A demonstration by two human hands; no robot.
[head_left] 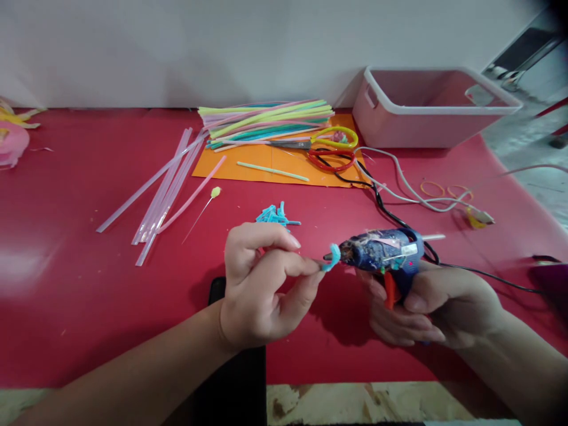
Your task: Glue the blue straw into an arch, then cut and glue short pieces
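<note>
Between the fingertips of my left hand (pixel 268 284) is a short, curled piece of blue pipe cleaner (pixel 333 258). My right hand (pixel 448 302) is wrapped round the grip of a dark blue hot glue gun (pixel 381 251), its fingers near the orange trigger (pixel 390 290). The gun's nozzle points left and meets the curled piece, or sits just behind it; I cannot tell which. A small heap of cut blue pipe cleaner pieces (pixel 273 215) lies on the red table beyond my left hand.
Clear glue sticks (pixel 166 186) lie at the left, beside a yellow-tipped wire (pixel 215 192). Coloured pipe cleaners (pixel 266 121) and scissors (pixel 332 142) rest on orange card (pixel 284 168). A plastic bin (pixel 408 127) stands at the back right. Cables (pixel 399 171) cross the right side.
</note>
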